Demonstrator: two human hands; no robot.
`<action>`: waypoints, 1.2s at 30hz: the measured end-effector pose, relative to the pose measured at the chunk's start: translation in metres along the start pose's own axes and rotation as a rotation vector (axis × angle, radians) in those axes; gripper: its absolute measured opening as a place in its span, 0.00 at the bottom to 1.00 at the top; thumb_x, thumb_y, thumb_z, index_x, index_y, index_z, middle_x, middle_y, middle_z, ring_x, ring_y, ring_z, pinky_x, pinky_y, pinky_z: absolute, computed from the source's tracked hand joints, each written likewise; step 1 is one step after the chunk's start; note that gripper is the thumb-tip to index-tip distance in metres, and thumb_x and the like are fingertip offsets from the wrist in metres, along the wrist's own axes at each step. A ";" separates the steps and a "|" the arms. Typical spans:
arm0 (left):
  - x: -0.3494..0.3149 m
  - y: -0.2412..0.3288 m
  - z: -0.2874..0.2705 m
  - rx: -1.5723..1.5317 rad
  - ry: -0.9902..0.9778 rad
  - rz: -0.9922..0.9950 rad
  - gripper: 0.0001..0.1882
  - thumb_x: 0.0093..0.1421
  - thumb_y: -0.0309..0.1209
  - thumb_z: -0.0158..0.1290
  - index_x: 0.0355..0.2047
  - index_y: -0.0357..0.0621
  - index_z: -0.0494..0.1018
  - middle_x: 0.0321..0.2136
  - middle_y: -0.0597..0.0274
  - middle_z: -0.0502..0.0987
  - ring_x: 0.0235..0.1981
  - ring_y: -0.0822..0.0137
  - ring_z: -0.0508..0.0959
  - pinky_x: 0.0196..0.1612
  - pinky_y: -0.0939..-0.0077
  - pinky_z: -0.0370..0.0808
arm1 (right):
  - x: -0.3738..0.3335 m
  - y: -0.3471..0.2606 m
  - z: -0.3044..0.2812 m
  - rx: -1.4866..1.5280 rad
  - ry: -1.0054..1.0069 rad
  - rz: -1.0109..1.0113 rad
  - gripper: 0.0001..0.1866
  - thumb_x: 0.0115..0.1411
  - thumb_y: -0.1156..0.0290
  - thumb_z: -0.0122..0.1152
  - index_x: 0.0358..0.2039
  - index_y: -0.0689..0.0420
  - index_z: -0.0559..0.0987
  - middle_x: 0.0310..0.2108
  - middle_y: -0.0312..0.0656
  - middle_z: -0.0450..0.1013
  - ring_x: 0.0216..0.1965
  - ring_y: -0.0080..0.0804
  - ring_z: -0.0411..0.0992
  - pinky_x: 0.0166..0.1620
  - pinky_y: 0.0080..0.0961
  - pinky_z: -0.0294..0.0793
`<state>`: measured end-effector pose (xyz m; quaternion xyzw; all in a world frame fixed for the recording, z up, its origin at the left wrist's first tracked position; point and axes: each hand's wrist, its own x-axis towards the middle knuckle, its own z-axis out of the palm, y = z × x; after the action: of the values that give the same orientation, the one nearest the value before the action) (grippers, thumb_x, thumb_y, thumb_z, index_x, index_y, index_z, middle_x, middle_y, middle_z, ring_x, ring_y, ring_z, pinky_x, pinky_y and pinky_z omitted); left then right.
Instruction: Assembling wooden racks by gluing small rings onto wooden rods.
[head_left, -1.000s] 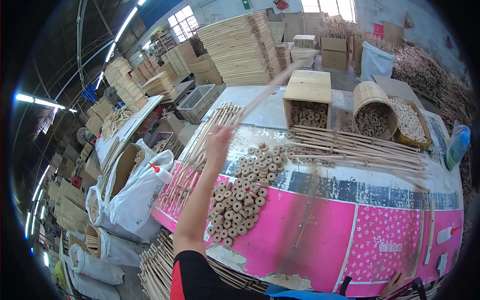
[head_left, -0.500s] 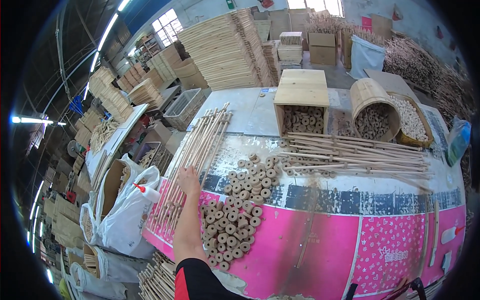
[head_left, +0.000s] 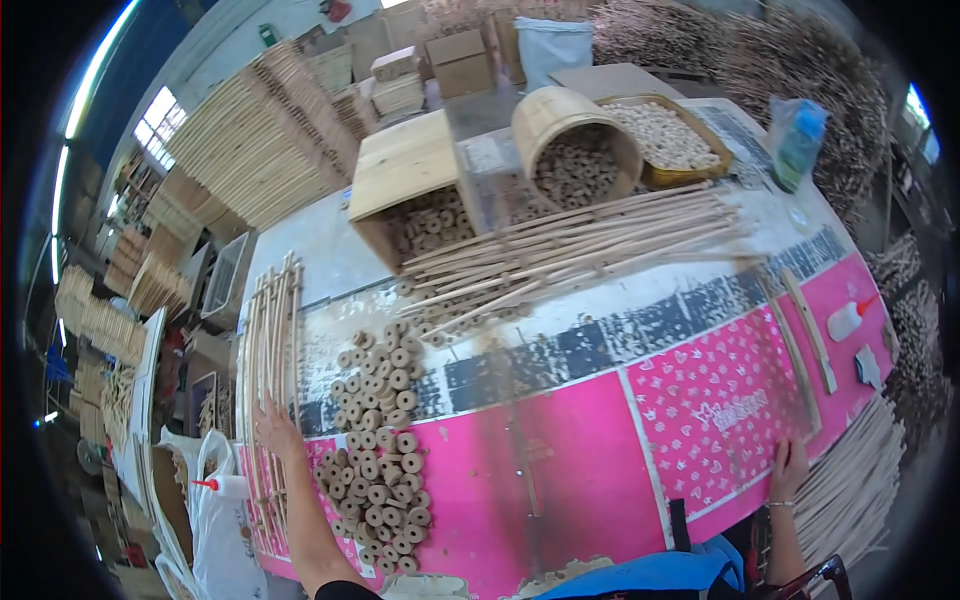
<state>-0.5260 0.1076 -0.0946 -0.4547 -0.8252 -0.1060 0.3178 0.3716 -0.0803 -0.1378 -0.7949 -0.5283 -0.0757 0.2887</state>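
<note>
My left hand (head_left: 278,428) lies over a row of thin wooden sticks (head_left: 268,320) on the left of the table, its fingers stretched out along them. Small wooden collars sit on some of these sticks. Just right of that forearm spreads a pile of round wooden discs with centre holes (head_left: 375,490). At the table's right edge is my right hand (head_left: 790,465), a bracelet on its wrist. Its fingers look extended against the pink edge, and I see nothing in them. Beside it, a big bundle of bare sticks (head_left: 855,485) lies below the table edge.
Behind the discs stand a wooden box (head_left: 405,180) and a round wooden tub (head_left: 550,115), both holding discs, and a basket of pale pieces (head_left: 670,140). More sticks (head_left: 570,245) lie before them. Glue bottles (head_left: 232,487) and a green bottle (head_left: 797,148) stand around the edges.
The view has swung to the right, so the table sits further left. My right hand now shows clearly at the right edge. My left hand stays at the row of sticks, its fingers straighter.
</note>
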 end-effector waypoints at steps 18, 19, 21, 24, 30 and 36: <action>0.012 0.580 -0.102 -0.360 -0.526 0.941 0.81 0.35 0.69 0.71 0.76 0.35 0.39 0.74 0.34 0.48 0.76 0.39 0.48 0.75 0.44 0.48 | 0.007 -0.028 -0.022 0.167 0.008 0.047 0.04 0.61 0.75 0.64 0.30 0.61 0.78 0.26 0.48 0.72 0.29 0.49 0.73 0.33 0.41 0.70; 0.023 0.588 -0.101 -0.325 -0.632 0.927 0.82 0.34 0.71 0.70 0.76 0.35 0.39 0.74 0.33 0.48 0.75 0.39 0.49 0.75 0.44 0.48 | 0.007 -0.028 -0.023 0.180 0.019 0.056 0.05 0.61 0.76 0.64 0.30 0.61 0.78 0.25 0.48 0.72 0.29 0.48 0.73 0.33 0.41 0.69; 0.037 0.592 -0.086 -0.256 -0.729 0.926 0.86 0.30 0.76 0.67 0.76 0.34 0.38 0.73 0.33 0.49 0.75 0.38 0.50 0.75 0.45 0.48 | 0.010 -0.030 -0.026 0.178 -0.021 0.076 0.05 0.60 0.76 0.65 0.29 0.61 0.78 0.25 0.48 0.72 0.28 0.48 0.73 0.33 0.40 0.69; 0.046 0.602 -0.101 -0.241 -0.786 1.004 0.85 0.31 0.78 0.65 0.76 0.35 0.40 0.73 0.33 0.49 0.74 0.38 0.50 0.75 0.48 0.51 | 0.009 -0.026 -0.029 0.178 -0.043 0.096 0.04 0.59 0.76 0.65 0.29 0.60 0.78 0.25 0.47 0.72 0.29 0.48 0.73 0.33 0.40 0.69; 0.049 0.591 -0.112 -0.248 -0.771 1.121 0.74 0.35 0.59 0.74 0.75 0.40 0.46 0.69 0.37 0.60 0.68 0.39 0.64 0.68 0.54 0.65 | 0.015 -0.025 -0.028 0.178 -0.094 0.105 0.03 0.57 0.75 0.65 0.30 0.58 0.79 0.26 0.46 0.73 0.29 0.48 0.73 0.34 0.41 0.69; 0.012 0.585 -0.124 -0.349 -0.461 1.190 0.57 0.43 0.34 0.68 0.73 0.53 0.52 0.47 0.47 0.78 0.46 0.47 0.81 0.52 0.49 0.73 | 0.017 -0.023 -0.031 0.212 -0.076 0.096 0.04 0.56 0.73 0.66 0.30 0.58 0.80 0.26 0.45 0.73 0.29 0.47 0.72 0.34 0.40 0.69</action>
<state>0.0011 0.3886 -0.0575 -0.8890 -0.4507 0.0558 0.0590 0.3644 -0.0768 -0.0960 -0.7865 -0.5053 0.0246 0.3542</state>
